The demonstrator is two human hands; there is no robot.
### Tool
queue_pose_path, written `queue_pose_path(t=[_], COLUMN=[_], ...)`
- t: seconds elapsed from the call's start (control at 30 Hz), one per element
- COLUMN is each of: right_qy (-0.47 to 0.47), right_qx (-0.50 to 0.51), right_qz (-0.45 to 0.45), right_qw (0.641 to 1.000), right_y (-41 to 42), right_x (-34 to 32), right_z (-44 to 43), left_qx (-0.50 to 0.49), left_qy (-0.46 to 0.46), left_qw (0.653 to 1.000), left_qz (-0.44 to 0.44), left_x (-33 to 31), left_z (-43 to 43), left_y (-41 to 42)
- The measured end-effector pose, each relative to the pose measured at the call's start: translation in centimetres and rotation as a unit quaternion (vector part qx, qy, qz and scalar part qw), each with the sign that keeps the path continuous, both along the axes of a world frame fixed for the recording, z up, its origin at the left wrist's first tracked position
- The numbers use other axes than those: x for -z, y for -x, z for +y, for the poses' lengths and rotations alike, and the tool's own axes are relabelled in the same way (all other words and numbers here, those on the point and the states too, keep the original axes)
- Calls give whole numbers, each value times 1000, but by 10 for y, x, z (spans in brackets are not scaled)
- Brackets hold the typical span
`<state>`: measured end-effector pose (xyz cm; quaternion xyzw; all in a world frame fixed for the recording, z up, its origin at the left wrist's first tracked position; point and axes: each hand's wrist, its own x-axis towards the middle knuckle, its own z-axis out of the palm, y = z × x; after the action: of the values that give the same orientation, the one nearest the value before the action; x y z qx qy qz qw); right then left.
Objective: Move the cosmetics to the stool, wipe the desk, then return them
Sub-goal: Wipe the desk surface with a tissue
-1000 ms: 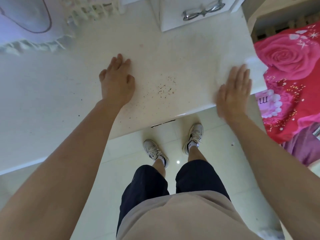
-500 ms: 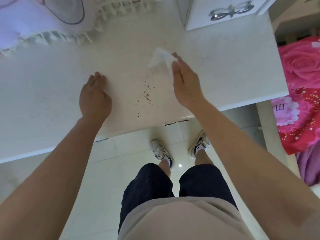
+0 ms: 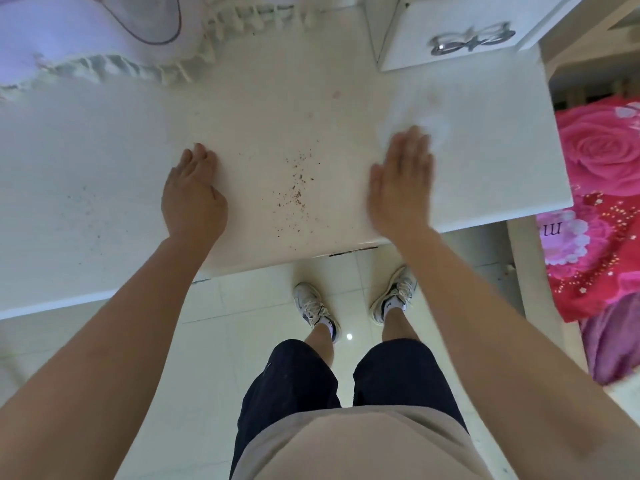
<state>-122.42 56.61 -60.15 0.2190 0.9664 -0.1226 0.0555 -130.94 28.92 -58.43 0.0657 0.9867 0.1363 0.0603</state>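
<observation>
On the broad white desk top (image 3: pixel 104 174), no cosmetics are in view. The left hand (image 3: pixel 192 199) rests flat, fingers relaxed. The right hand (image 3: pixel 401 181), fingers straight, presses a blurred thin white tissue (image 3: pixel 440 128), having swept rightward from the middle. Reddish-brown crumbs (image 3: pixel 294 192) remain between the hands, so wiping seems unfinished.

Fringed cloth (image 3: pixel 104 39) far left, rose bedding (image 3: pixel 602 161) right, possibly a drawer (image 3: pixel 450 36)

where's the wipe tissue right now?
Head view, right side of the desk: the white tissue lies blurred under the fingertips of the right hand, to the right of the reddish specks.
</observation>
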Motion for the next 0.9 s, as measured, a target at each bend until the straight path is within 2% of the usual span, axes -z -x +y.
queue_pose_path(t=[0.13, 0.2, 0.23, 0.3, 0.37, 0.43, 0.47, 0.53, 0.6, 0.67, 0.8, 0.9], right_qy=[48, 118, 166, 228, 212, 179, 167, 143, 95, 34, 78, 134], right_qx=[-144, -181, -167, -54, 99, 203, 224, 191, 110, 29, -107, -159], right_qz=[2, 17, 45, 139, 215, 237, 238, 192, 61, -14, -24, -10], right_qw=[988, 976, 971, 962, 948, 933, 930, 952, 988, 999, 991, 978], right_y=[32, 40, 41, 34, 20, 3, -4, -7, 1, 16, 53, 71], right_x=[-6, -16, -22, -35, -44, -52, -53, -45, -27, -11, -9, -17], right_z=[-52, -46, -37, -7, 37, 78, 93, 106, 88, 47, -45, -64], left_qx=[10, 16, 19, 36, 48, 49, 50, 57, 59, 57, 51, 50], left_qy=[-1, 1, 0, -2, -3, -2, 0, 4, 12, 14, 4, -1], left_qw=[1000, 1000, 1000, 999, 999, 999, 999, 998, 998, 998, 999, 999], left_qz=[4, 6, 8, 18, 20, 16, 15, 12, 5, 0, -1, -6], left_x=[-2, -1, 0, 2, 4, 4, 4, 5, 7, 9, 9, 7], left_z=[1, 0, -1, -3, -4, -5, -5, -5, -7, -9, -10, -9], left_y=[-3, -4, -4, -5, -5, -4, -5, -4, -3, -3, -4, -3])
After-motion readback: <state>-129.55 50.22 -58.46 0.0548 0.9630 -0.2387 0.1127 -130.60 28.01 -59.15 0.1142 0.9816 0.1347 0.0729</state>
